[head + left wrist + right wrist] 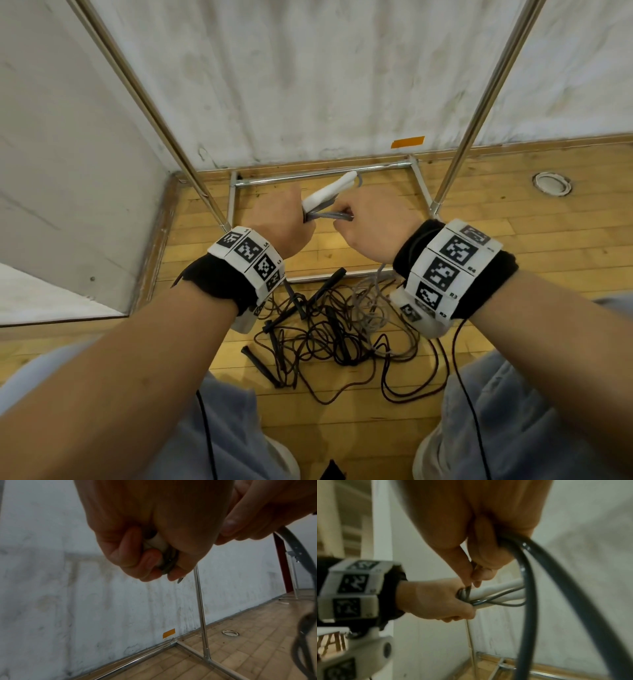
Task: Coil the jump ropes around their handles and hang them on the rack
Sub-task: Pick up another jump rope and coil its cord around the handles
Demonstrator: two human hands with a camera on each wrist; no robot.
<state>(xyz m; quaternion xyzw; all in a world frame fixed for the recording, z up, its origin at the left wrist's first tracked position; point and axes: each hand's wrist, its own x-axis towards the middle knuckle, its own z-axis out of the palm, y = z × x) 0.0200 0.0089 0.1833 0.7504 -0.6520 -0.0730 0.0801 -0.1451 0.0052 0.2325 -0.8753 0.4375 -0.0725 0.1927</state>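
The left hand [286, 222] is curled tightly round the pair of white handles [329, 193] of a jump rope, gripping them side by side at their near ends so that they stick out forward and to the right from the fist, above the rack's base. Just right of that fist, the right hand [371, 228] pinches the grey rope [330, 216] between thumb and fingers, close against the handles; a few turns of this rope already lie bunched round the handles where the left hand's fingers [150, 563] close on them, and one thin loop runs along the white shafts. From the right hand the rope drops away below the wrist and hangs down to the floor. Both wrists carry black bands with white marker blocks [452, 260]. On the wooden floor [513, 212], below the two hands and nearer the person than the rack's base, lies a tangled heap of jump ropes [329, 329]: several dark ropes with black handles [262, 366] toward the left of the heap and loose grey rope toward its right. The rack [479, 113] is a chrome tube frame; its rectangular base sits on the floor against the white wall [308, 85], and its two uprights rise on either side of the hands. A strip of orange tape [407, 141] is stuck low on the wall right of the handles, and a round white floor fitting [552, 183] lies right of the rack's base. The person's light grey trouser legs [513, 428] show at the near edge, either side of the heap.
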